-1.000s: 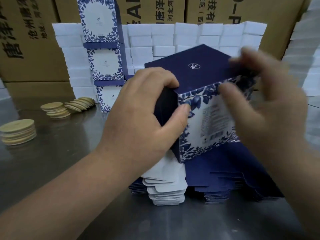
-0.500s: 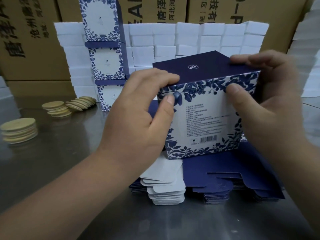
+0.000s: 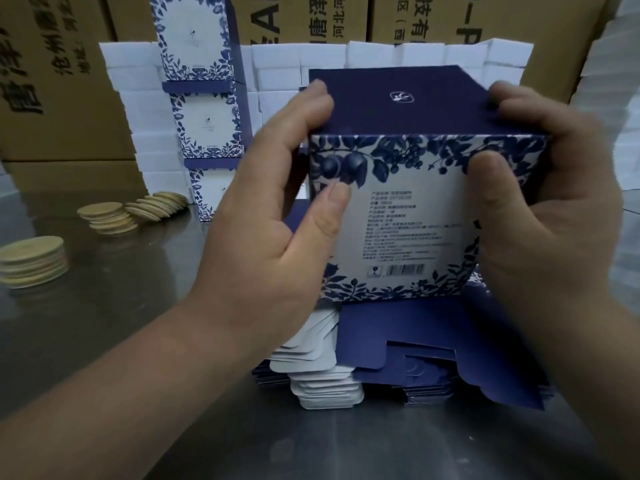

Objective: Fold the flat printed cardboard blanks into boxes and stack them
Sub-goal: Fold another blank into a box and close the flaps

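Box (image 3: 408, 216) now faces the camera squarely, turned since a second ago, held above the flat blanks (image 3: 433, 368) on the desk (image 3: 121, 323). Left hand (image 3: 270, 220) and right hand (image 3: 547, 216) grip its sides, fingers (image 3: 311, 105) clamped over the navy top. Risk: an uneven squeeze may crease a panel or pop a flap.

Single view, worn on the head, facing forward and down along both forearms onto the steel bench (image 3: 114, 327). Very near to the left hand (image 3: 270, 216) and right hand (image 3: 547, 220), with the folded box (image 3: 398, 202) between them filling the middle of the wide-angle frame, its printed front face turned straight toward the lens. Farther off on the same line of sight, white blocks (image 3: 374, 53) and brown cartons (image 3: 69, 98) closing off the back.
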